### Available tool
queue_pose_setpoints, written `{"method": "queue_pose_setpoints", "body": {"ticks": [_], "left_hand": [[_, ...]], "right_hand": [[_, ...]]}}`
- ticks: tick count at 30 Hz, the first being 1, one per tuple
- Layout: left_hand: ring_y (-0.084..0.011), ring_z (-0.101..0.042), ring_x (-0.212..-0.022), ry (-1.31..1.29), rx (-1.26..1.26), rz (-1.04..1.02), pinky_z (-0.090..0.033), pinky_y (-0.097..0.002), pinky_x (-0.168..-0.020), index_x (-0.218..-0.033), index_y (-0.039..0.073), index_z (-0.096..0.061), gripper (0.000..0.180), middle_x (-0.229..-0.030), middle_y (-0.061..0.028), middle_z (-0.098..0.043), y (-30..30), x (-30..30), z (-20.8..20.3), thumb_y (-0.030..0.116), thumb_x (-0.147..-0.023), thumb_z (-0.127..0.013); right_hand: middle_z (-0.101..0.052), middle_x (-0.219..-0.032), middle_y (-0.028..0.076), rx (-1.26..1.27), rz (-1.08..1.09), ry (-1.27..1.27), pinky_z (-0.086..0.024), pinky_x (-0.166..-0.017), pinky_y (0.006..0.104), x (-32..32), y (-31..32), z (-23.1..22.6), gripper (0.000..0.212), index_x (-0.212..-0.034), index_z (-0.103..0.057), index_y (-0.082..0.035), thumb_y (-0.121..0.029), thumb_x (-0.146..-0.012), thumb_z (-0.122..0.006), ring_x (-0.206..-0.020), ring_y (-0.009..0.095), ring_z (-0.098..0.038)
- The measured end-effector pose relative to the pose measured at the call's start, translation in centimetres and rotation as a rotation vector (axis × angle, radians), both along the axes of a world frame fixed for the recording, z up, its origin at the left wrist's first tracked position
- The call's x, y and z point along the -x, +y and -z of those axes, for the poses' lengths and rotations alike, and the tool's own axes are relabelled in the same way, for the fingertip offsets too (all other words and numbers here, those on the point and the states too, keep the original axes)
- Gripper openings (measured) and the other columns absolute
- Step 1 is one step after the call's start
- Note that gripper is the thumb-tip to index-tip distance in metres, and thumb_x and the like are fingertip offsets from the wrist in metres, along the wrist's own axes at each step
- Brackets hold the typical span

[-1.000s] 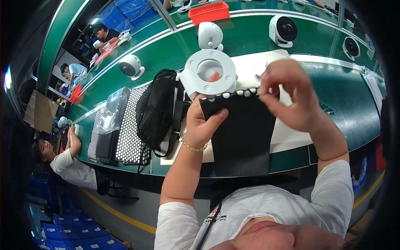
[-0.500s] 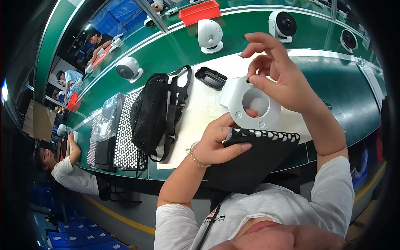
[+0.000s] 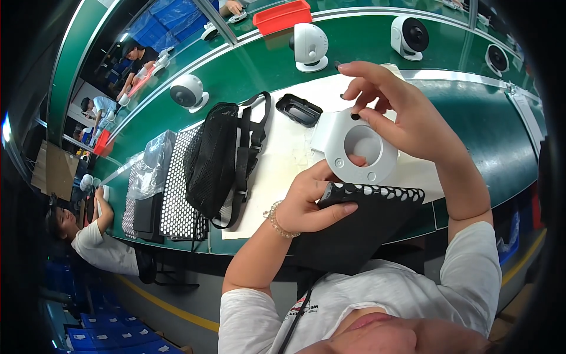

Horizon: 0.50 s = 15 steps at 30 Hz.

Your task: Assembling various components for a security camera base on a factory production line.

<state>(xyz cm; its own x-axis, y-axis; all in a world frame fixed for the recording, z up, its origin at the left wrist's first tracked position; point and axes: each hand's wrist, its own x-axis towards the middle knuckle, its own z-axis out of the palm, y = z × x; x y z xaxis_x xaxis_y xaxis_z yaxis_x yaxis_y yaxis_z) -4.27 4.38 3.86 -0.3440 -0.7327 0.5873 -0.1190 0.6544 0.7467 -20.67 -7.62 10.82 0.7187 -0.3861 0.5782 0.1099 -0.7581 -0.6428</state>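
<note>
Fingers [image 3: 330, 209] of the left hand [image 3: 309, 203] curl around the top edge of a black pouch [image 3: 359, 227] with a row of white dots, thumb pressed flat on its front, and also touch the lower rim of a white ring [image 3: 354, 147]. Fingers [image 3: 368, 76] of the right hand [image 3: 407, 115] are spread above the ring, thumb and forefinger pinching a small black plug [image 3: 355, 116] against its upper face; another fingertip shows through its round hole.

Taking the ring as the landmark: it is held above the green counter [image 3: 489, 130], over a white mat [image 3: 277, 171] that lies beneath and left of it. The pouch hangs just below it, over the counter's near edge. Left of the ring lies a black mesh bag [image 3: 215, 156] with straps, then a perforated white sheet [image 3: 174, 189], then a clear plastic bag [image 3: 147, 168]. A black tray [image 3: 299, 110] sits just up-left of the ring. Beyond it stand white round fans [image 3: 309, 46] in a row, with a red bin [image 3: 283, 15] farther back. Far left of the ring, other people sit at the counter.
</note>
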Motion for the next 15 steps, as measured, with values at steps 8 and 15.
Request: {"method": "queue_pose_setpoints", "body": {"ticks": [8, 15], "left_hand": [[-0.0276, -0.052, -0.105, -0.003, -0.039, -0.001, -0.043, -0.0343, -0.086, -0.09, -0.001, -0.06, 0.021, -0.119, -0.0186, -0.046, 0.1, 0.1, -0.2, -0.003, -0.069, -0.063], [-0.0293, -0.049, -0.108, 0.127, -0.088, 0.055, -0.041, -0.0367, -0.088, -0.089, -0.001, -0.06, 0.019, -0.119, -0.0197, -0.044, 0.0, 0.8, 0.0, -0.003, -0.07, -0.063]], "right_hand": [[-0.062, -0.09, 0.014, 0.371, 0.021, 0.141, -0.048, -0.065, 0.0302, 1.2, 1.0, -1.0, 0.053, -0.121, -0.043, -0.01, 0.004, -0.071, -0.055, -0.079, 0.027, -0.062], [-0.053, -0.086, 0.006, 0.121, 0.044, 0.008, -0.038, -0.087, 0.0333, 0.5, 1.2, -0.4, 0.056, -0.122, -0.039, -0.009, 0.002, -0.07, -0.057, -0.088, 0.019, -0.053]]}}
